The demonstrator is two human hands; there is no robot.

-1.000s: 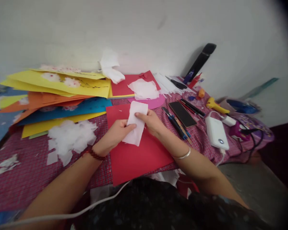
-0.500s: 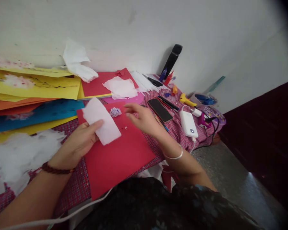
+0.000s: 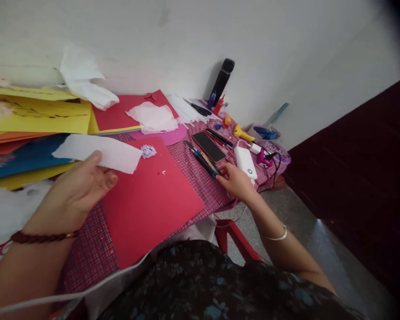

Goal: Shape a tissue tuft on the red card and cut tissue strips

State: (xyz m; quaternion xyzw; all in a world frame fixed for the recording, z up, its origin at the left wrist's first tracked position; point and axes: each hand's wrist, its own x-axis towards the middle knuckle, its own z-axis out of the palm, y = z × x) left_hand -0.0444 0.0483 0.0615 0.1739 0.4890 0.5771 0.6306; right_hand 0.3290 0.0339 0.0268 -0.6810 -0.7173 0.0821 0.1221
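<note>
My left hand (image 3: 83, 186) pinches a strip of white tissue paper (image 3: 103, 151) between thumb and fingers, held over the left edge of a red paper sheet (image 3: 146, 209). A small crumpled white-and-purple clump (image 3: 148, 151) lies near the sheet's top edge, with tiny white and red bits below it. My right hand (image 3: 233, 180) is at the near ends of a blue-and-black handled tool (image 3: 205, 164) with a grey pointed tip and a thin wooden stick beside it. Its thumb and forefinger are apart around these ends; the tools lie on the checked cloth.
Behind the tools lie a black phone (image 3: 209, 147) and pens (image 3: 220, 138). To the right are a white power bank (image 3: 245, 162) and a yellow glue gun (image 3: 243, 133). Black scissors (image 3: 200, 109) rest farther back. Coloured paper (image 3: 53, 116) and white tissue (image 3: 155, 118) fill the left and back.
My right hand has let go of the tissue strip and moved right to the tools. My left hand has carried the strip leftward, uncovering the crumpled clump. The view has turned right.
</note>
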